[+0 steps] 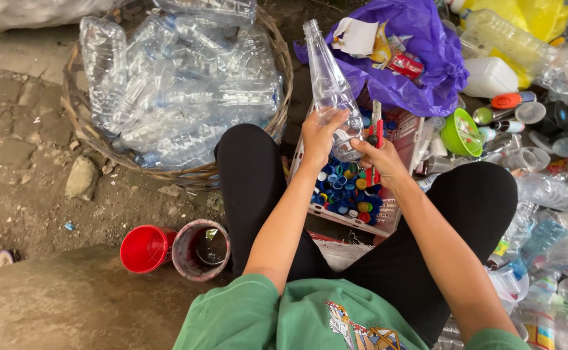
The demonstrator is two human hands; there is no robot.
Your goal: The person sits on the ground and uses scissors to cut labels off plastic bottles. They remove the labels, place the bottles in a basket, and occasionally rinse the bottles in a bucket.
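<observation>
Dirt ground point(31, 207); left hand point(319, 133) fingers curled round clear bottle point(328, 81).

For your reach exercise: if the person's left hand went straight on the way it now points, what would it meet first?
The left hand already grips the clear bottle. Straight on, up the picture, it would probably meet the purple bag next, though depth is unclear.

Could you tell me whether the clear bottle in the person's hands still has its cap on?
No, the clear bottle held by the left hand and right hand shows an open, uncapped neck at its top.
</observation>
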